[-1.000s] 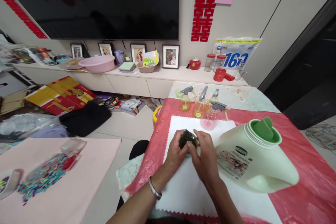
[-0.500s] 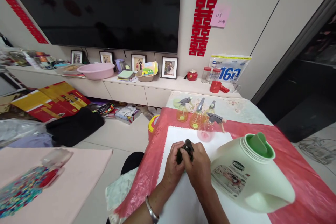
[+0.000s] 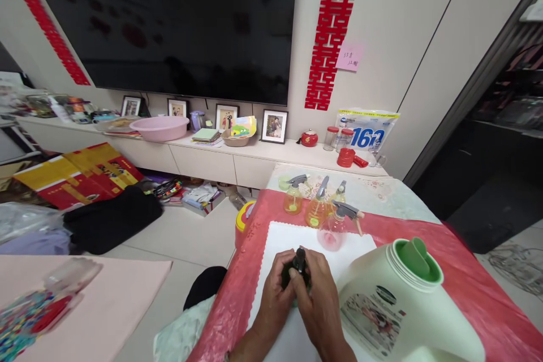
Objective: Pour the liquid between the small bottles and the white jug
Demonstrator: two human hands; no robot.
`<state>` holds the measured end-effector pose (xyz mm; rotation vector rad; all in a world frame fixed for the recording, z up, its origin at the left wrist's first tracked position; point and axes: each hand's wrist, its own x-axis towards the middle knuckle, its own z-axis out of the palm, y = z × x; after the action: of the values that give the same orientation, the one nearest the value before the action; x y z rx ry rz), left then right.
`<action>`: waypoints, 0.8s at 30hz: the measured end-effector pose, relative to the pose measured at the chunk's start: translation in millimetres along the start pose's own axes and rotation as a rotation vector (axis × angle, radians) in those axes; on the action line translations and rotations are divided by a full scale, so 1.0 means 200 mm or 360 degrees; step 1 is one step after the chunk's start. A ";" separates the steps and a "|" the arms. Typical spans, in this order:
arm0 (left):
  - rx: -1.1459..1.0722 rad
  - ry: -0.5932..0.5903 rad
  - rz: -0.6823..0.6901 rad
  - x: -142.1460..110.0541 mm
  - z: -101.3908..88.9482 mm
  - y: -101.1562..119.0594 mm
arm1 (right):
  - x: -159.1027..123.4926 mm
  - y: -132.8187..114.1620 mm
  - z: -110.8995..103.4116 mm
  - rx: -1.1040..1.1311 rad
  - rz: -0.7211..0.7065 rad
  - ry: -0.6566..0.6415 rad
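Note:
My left hand [image 3: 275, 293] and my right hand [image 3: 319, 289] are both closed around a small dark green bottle with a black nozzle top [image 3: 300, 257]. Only its upper part shows between the fingers; my palms cover the rest. My right thumb presses close to the nozzle. Beneath my hands lies a white scalloped sheet [image 3: 271, 243]. Just beyond it stand a pink clear spray bottle [image 3: 331, 236], an amber one [image 3: 314, 212] and a yellowish one [image 3: 292, 202], all with grey trigger heads. A big pale green jug [image 3: 377, 300] is right of my right hand, a green cap [image 3: 416, 257] in its mouth.
A red cover [image 3: 470, 271] lies over the table. Behind runs a low cabinet [image 3: 203, 158] bearing a pink basin [image 3: 160, 128], picture frames and red-lidded jars [image 3: 331, 138]. At left, a pink-topped table [image 3: 123, 288] holds colourful small pieces [image 3: 21, 317].
The camera has tilted up, so the scene sits lower in view. The black nozzle top has turned from leaning right to pointing more towards me. Both hands stay closed around the bottle.

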<state>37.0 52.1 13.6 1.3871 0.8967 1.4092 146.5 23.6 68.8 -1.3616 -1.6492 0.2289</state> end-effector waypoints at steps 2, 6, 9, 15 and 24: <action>0.0028 -0.0020 0.0015 0.00 0.00 -0.01 | 0.00 0.00 0.00 0.0028 -0.0013 -0.0012; 0.0001 0.0021 -0.0033 -0.02 0.00 -0.03 | -0.01 0.02 0.05 0.0021 0.0057 0.0125; 0.0008 0.0021 -0.0069 -0.03 0.01 -0.03 | -0.02 0.03 0.07 0.0017 0.0138 0.0224; 0.0018 -0.0019 -0.0045 -0.02 0.02 0.01 | -0.01 0.01 0.01 0.0117 0.0082 0.0037; 0.0084 0.0046 0.0122 -0.01 0.02 -0.01 | -0.01 0.09 0.06 0.0042 0.0119 0.0164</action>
<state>41.4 50.2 11.9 1.4579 0.9136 1.4758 149.9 33.0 48.5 -1.3938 -1.5071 0.2200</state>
